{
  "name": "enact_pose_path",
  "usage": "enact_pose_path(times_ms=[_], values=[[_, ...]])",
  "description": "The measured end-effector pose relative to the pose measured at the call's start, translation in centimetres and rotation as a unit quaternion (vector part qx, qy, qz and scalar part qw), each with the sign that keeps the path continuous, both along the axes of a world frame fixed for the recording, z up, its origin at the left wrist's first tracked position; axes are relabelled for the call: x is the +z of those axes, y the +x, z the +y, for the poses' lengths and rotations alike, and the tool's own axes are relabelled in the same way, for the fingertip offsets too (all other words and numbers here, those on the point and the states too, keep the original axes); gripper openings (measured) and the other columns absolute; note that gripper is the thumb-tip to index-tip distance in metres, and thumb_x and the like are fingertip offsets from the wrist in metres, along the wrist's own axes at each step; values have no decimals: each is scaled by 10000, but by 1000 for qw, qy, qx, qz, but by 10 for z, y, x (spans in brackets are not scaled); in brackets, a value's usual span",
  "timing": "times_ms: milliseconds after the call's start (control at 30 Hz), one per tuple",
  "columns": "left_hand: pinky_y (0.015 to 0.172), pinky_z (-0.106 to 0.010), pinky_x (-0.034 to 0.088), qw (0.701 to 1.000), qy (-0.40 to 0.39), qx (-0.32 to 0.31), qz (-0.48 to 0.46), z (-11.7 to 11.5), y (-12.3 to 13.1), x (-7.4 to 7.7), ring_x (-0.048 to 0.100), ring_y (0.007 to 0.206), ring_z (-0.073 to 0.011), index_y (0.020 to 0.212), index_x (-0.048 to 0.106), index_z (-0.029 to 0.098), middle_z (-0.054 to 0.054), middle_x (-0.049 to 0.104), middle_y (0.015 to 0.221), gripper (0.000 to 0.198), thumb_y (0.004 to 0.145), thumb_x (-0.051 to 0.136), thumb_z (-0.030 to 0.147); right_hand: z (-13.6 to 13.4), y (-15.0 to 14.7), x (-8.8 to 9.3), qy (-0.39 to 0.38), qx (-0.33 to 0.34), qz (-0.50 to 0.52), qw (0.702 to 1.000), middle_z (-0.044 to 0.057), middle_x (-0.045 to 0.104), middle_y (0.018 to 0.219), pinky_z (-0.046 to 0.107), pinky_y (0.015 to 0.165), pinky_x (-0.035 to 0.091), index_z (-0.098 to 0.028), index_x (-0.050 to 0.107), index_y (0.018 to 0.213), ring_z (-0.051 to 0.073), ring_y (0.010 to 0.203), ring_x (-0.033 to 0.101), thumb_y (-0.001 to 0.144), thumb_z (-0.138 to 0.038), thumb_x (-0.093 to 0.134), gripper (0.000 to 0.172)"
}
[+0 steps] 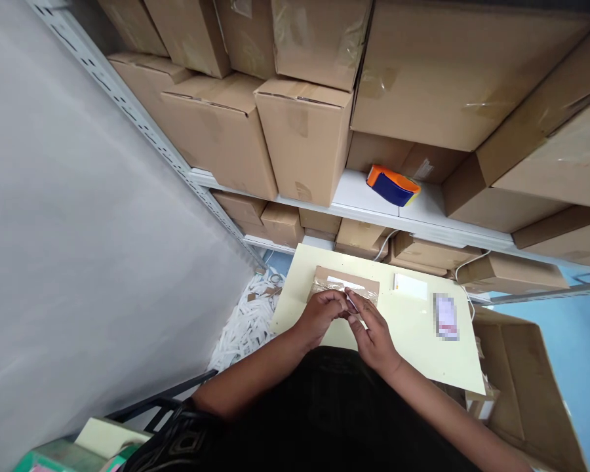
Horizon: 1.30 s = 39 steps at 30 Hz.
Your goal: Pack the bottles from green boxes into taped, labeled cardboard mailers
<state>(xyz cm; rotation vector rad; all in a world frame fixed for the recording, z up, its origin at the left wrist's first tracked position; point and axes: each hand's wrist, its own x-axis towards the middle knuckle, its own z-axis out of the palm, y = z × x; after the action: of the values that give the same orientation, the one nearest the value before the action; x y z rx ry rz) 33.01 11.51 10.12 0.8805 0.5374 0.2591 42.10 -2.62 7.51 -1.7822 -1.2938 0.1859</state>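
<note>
My left hand (pixel 322 314) and my right hand (pixel 371 328) meet at the fingertips over the near side of a small cardboard box (pixel 349 274). The box lies on a pale yellow table (pixel 403 341), with clear, shiny tape or film across it and a white label (pixel 344 283) on top. Left thumb and fingers are pinched together. On the right, the fingers reach forward, bent toward the thumb. A small pale edge shows between the fingertips, too hidden by them to name.
Right of the box lie a white pad or small box (pixel 410 286) and a blurred-out flat item (pixel 445 317). Shelves of cartons (pixel 302 137) rise behind, holding an orange and blue object (pixel 393 185). Shredded paper (pixel 248 314) covers the floor at left; a large open carton (pixel 521 373) stands right.
</note>
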Motion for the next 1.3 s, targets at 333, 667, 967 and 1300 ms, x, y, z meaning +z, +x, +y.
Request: enact_pose_path(times_ms=[333, 667, 967, 1300], values=[[705, -317, 549, 995, -101, -17, 17, 14, -14, 1, 683, 672, -174, 736, 627, 139, -43, 687, 708, 250, 663, 806, 297, 11, -10, -2, 22, 24, -100, 994, 102, 562, 1519, 579, 1101, 510, -304, 331, 1614, 275, 1383, 550, 1021, -155, 480, 629], [709, -337, 581, 994, -101, -36, 30, 27, -19, -5, 691, 649, -175, 746, 633, 132, -48, 693, 712, 231, 649, 794, 268, 16, -14, -6, 8, 19, -154, 988, 125, 540, 1534, 597, 1090, 509, -278, 323, 1619, 305, 1403, 526, 998, -132, 506, 664], [724, -337, 565, 994, -82, -49, 47, 33, -16, -12, 691, 649, -180, 753, 661, 120, -55, 695, 709, 243, 663, 808, 292, 19, -9, -8, -2, 17, -170, 985, 121, 569, 1507, 570, 1086, 505, -281, 314, 1627, 316, 1389, 529, 983, -123, 532, 698], [723, -289, 513, 999, -16, -8, 38, 28, -8, -12, 610, 676, -132, 693, 645, 143, -10, 653, 695, 139, 687, 743, 242, 23, -7, -4, -24, 11, -4, 1000, 119, 550, 1404, 568, 1084, 487, -347, 415, 1572, 303, 1324, 520, 1008, -258, 566, 591]])
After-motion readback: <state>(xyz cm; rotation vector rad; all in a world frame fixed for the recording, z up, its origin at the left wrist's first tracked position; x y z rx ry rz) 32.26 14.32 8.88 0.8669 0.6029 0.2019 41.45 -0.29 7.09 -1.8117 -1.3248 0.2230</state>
